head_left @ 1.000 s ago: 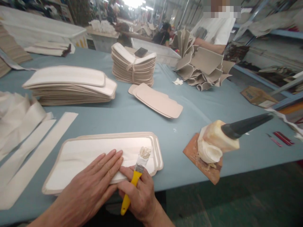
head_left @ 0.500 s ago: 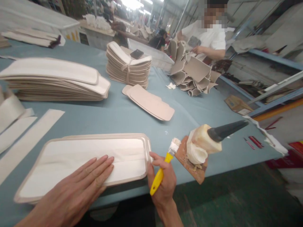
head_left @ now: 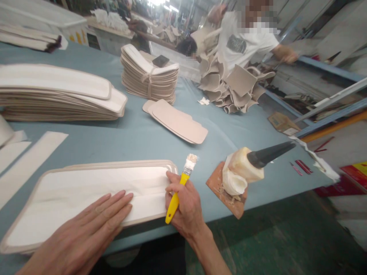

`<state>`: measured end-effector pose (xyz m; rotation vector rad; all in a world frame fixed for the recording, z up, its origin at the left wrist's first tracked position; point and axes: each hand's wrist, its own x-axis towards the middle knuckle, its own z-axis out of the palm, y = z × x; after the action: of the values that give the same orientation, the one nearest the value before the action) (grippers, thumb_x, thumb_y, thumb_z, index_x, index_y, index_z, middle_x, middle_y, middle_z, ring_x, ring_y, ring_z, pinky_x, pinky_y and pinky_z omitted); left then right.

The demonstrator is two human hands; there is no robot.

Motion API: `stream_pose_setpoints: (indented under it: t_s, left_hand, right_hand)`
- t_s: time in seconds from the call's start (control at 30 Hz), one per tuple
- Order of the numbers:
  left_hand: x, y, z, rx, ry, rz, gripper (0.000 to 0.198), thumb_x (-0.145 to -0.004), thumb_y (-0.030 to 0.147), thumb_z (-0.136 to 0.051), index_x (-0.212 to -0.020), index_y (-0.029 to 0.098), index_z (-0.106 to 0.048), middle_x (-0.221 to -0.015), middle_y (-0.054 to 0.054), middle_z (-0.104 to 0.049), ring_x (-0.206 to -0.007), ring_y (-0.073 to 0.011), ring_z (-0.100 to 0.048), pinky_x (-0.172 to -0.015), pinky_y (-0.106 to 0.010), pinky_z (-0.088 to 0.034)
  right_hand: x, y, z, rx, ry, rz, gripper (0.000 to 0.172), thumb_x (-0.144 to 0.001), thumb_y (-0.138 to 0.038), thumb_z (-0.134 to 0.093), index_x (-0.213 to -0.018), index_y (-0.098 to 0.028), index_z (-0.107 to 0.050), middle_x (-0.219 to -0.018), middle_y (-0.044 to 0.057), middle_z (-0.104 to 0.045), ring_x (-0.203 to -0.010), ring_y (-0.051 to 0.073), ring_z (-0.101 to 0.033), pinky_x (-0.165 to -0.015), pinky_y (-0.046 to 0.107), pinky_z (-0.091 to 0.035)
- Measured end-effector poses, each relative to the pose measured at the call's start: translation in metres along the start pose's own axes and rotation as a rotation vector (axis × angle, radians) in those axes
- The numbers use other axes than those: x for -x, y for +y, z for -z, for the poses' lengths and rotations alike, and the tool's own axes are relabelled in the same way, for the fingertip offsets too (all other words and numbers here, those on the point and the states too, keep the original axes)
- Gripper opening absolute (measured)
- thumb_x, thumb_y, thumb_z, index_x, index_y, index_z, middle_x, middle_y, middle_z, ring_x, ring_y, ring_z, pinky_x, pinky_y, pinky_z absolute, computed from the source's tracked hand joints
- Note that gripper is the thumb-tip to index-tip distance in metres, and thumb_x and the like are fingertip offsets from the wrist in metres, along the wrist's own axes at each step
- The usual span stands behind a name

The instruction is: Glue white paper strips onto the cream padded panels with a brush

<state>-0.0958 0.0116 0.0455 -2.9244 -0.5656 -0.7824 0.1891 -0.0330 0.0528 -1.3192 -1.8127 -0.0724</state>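
My left hand (head_left: 88,229) lies flat, fingers stretched out, on a white panel (head_left: 71,191) with a beige rounded border. The panel rests on others of its shape at the table's near edge. At the panel's right end, my right hand (head_left: 186,206) holds a yellow-handled paintbrush (head_left: 175,202), its bristles coated white and pointing away from me. The fingertips of that hand touch the panel's right border. To the right, a cream glue bottle (head_left: 243,166) with a black tapered nozzle lies tilted on a stained brown board (head_left: 226,191).
Behind the panel are a tall stack of similar panels (head_left: 57,99), a tied bundle (head_left: 149,80) and a few loose pink-beige pieces (head_left: 177,122). White strips (head_left: 34,160) lie at left. Across the blue-green table (head_left: 123,141), a person (head_left: 241,42) stands by a heap of curled beige pieces (head_left: 237,88).
My right hand has moved left with the brush, onto the panel's right end. The left hand stays flat on the panel. The person opposite has spread both arms. The view has shifted slightly.
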Motion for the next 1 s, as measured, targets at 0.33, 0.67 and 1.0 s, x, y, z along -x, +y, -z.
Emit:
stream_pose_setpoints:
  t_s: [0.33,0.67,1.0]
  left_hand:
    - [0.001,0.007,0.002,0.014,-0.03,0.051,0.065,-0.099,0.01,-0.043,-0.161,0.028,-0.04,-0.154,0.0,-0.061,-0.142,-0.0153,-0.057,-0.129,-0.033,-0.036]
    - [-0.013,0.014,0.013,0.064,0.047,0.168,0.037,-0.098,0.015,-0.058,-0.134,0.019,-0.065,-0.134,-0.007,-0.073,-0.132,-0.0185,-0.062,-0.115,-0.028,-0.05]
    - [-0.025,0.02,0.004,-0.199,-0.019,0.299,0.067,-0.1,0.047,-0.054,-0.151,0.004,-0.049,-0.161,-0.021,-0.049,-0.154,-0.0321,-0.041,-0.134,-0.041,-0.018]
  right_hand:
    - [-0.006,-0.012,-0.013,-0.062,-0.203,0.07,0.023,-0.093,-0.031,-0.069,-0.111,-0.022,-0.058,-0.146,0.018,-0.065,-0.136,0.031,-0.062,-0.112,0.049,-0.053]
    - [0.006,-0.023,-0.017,-0.091,-0.264,0.248,0.009,-0.099,-0.03,-0.066,-0.104,-0.023,-0.062,-0.141,0.011,-0.07,-0.136,0.024,-0.063,-0.116,0.042,-0.051]
    - [0.023,-0.024,-0.019,-0.08,-0.017,0.263,0.018,-0.108,-0.021,-0.053,-0.102,-0.023,-0.069,-0.118,0.006,-0.082,-0.119,0.019,-0.074,-0.106,0.034,-0.058]
